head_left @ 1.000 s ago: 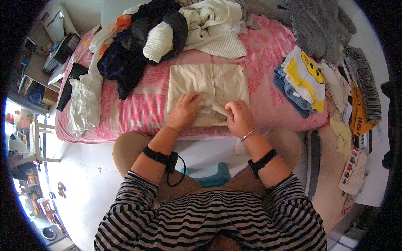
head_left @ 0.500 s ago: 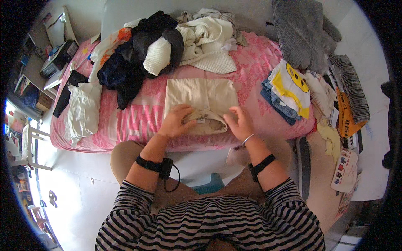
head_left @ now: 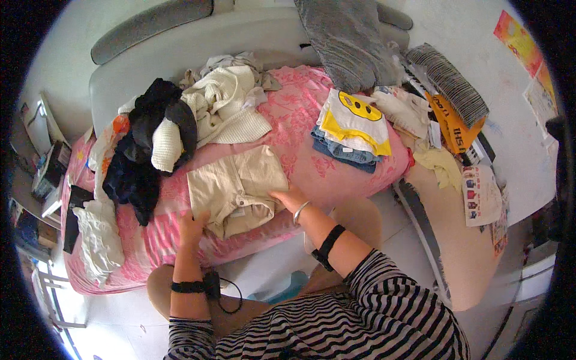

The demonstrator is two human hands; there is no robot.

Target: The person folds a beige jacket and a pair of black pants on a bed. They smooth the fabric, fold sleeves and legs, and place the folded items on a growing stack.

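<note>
Folded beige trousers (head_left: 246, 177) lie at the near edge of the pink bed, their buttoned waistband toward me. My left hand (head_left: 193, 228) grips their near left corner, with its fingertips partly out of sight at the cloth. At the right side, my right hand (head_left: 290, 198) pinches the edge of the trousers, thumb over the fabric. Beyond the right hand sits a folded stack: a white and yellow shirt (head_left: 355, 123) on top of blue jeans (head_left: 345, 157).
Dark clothes (head_left: 135, 180) and a cream knit sweater (head_left: 225, 108) are heaped at the back left of the pink-covered bed (head_left: 294, 120). White cloth (head_left: 99, 237) lies at its left end. A grey cushion (head_left: 348, 42) leans behind; a pale yellow cloth (head_left: 443, 168) is at right.
My view has swung to the right. Both hands have moved from the waistband area to the two sides of the trousers and now grip their edges.
</note>
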